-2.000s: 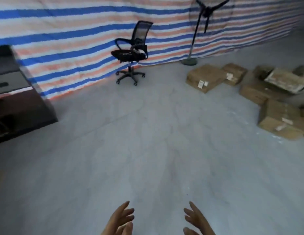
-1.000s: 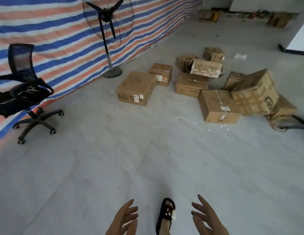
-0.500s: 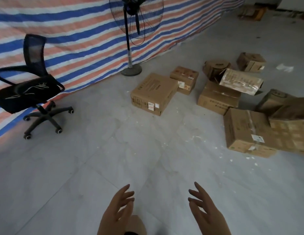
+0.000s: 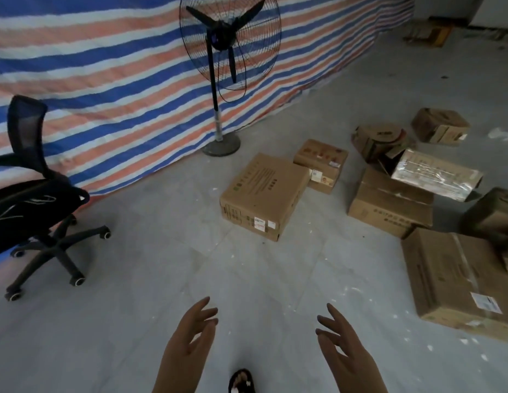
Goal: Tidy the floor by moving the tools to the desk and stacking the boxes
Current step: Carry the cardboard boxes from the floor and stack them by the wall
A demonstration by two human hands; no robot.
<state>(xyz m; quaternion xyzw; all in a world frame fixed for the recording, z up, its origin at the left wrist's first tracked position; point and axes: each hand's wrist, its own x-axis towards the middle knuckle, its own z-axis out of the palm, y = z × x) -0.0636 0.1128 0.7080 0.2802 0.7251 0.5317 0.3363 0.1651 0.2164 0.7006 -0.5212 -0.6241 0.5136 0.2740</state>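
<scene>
Boxes scattered on floor, both hands free

Tarp wall (image 4: 105, 80) spans the upper frame. Cardboard boxes (image 4: 264, 197) lie unstacked on the floor (image 4: 133, 279), centre to right. Office chair (image 4: 34, 199) at left, fan (image 4: 227, 43) at top centre. Left hand (image 4: 187, 350) and right hand (image 4: 343, 350), bottom centre, fingers spread, holding nothing.
</scene>
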